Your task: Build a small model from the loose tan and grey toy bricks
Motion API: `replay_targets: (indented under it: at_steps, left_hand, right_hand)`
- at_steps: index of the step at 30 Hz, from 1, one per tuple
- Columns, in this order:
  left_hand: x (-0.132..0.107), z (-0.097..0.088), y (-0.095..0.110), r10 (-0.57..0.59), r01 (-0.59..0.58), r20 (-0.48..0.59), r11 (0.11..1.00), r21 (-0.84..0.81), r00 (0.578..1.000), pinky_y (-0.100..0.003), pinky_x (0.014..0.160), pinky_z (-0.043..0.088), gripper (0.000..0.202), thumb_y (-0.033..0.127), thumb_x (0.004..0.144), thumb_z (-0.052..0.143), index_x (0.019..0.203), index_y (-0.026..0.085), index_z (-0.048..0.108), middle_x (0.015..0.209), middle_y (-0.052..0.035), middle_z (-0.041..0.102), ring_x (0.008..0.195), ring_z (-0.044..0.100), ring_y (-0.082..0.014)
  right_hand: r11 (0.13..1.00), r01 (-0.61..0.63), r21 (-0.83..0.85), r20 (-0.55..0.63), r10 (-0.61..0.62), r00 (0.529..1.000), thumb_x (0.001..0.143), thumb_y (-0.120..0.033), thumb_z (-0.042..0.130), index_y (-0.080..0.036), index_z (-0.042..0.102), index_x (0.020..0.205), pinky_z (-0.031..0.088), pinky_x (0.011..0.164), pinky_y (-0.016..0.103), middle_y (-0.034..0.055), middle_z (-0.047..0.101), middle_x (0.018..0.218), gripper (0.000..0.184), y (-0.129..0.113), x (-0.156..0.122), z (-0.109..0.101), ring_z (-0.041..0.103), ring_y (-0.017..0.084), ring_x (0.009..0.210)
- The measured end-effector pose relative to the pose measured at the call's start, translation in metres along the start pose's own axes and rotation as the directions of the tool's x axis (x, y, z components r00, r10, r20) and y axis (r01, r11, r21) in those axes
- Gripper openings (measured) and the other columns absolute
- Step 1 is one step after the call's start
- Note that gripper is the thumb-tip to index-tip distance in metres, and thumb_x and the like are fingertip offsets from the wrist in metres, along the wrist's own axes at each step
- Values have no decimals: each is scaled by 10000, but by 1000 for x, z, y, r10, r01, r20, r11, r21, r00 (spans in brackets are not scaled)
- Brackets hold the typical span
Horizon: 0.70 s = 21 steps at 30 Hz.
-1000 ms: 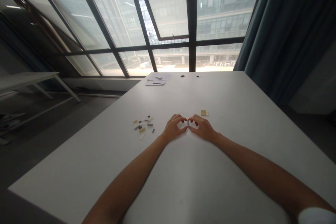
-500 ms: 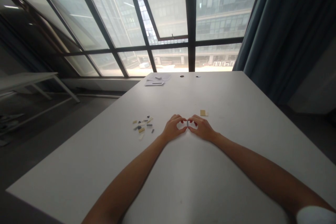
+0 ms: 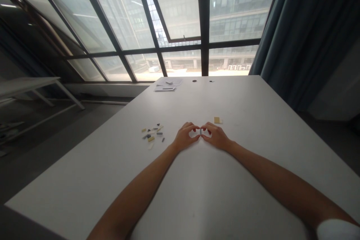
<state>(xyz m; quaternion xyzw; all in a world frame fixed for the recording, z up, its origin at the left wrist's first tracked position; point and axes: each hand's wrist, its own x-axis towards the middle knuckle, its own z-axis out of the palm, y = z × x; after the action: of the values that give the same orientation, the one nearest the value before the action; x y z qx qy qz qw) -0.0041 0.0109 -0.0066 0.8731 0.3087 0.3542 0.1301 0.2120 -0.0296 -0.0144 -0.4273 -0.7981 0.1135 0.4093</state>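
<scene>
**A:** Where are your hands?

**B:** Your left hand (image 3: 185,137) and right hand (image 3: 217,137) meet mid-table (image 3: 239,195), knuckles up, low over the white top. The fingertips face each other.

**A:** And the grey piece?

**B:** The grey piece (image 3: 200,131) sits right in the gap where your hands meet. Your left thumb and forefinger close on its left side, and your right thumb and forefinger close on its right. It's a narrow pinch from both hands, with the other fingers (image 3: 188,125) curled in. The piece shows only as a short upright sliver, too small to tell its shape. You can't tell whether it touches the table.

**A:** What's around it?

**B:** A tan plate (image 3: 217,120) lies just beyond your right hand, apart from it. Loose bits (image 3: 153,134) in grey, tan and dark are scattered left of your left hand, near it but not touching. Papers (image 3: 168,84) and two dark discs (image 3: 195,81) lie at the far edge, well apart from your hands. The window (image 3: 180,15) is behind them, with the curtain (image 3: 309,37) to the right.
</scene>
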Motion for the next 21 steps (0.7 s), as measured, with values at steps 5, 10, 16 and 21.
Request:
replay_targets:
  at_steps: [5, 10, 16, 21]
  left_hand:
    - [-1, 1, -3, 32, -32, -6, 999, -2, 999, -341, 852, 467, 261, 315, 848, 723, 1095, 232, 696, 879, -32, 635, 897, 575, -195]
    - [-1, -1, -3, 64, -64, -11, 998, -28, 998, -336, 844, 464, 298, 381, 892, 696, 1150, 231, 691, 883, -41, 643, 893, 570, -194]
    - [0, -5, 2, 28, -29, -12, 999, -33, 1000, -328, 828, 462, 268, 373, 943, 629, 1159, 222, 676, 854, -33, 640, 853, 561, -183]
    - [2, -5, 3, 18, -18, -13, 999, -26, 1000, -329, 826, 459, 247, 360, 992, 531, 1120, 211, 681, 844, -36, 639, 832, 562, -177]
  right_hand:
    - [1000, 8, 12, 7, -8, 1000, 822, -157, 694, -221, 648, 1075, 436, 702, 251, 10, 635, 939, 264, 1, 1, -1, 529, 124, 699]
    - [999, 6, 35, -5, -6, 1000, 811, -148, 686, -220, 637, 1028, 443, 713, 251, 2, 623, 916, 234, -2, 1, -4, 534, 125, 703]
    - [1000, -16, 3, -106, 16, 994, 797, -186, 678, -209, 643, 1016, 438, 688, 260, 11, 633, 901, 223, -3, 16, -28, 514, 122, 672]
    - [990, -138, 13, -213, 138, 967, 775, -228, 678, -187, 665, 1002, 440, 646, 257, 20, 659, 900, 231, 11, 37, -75, 517, 117, 649]
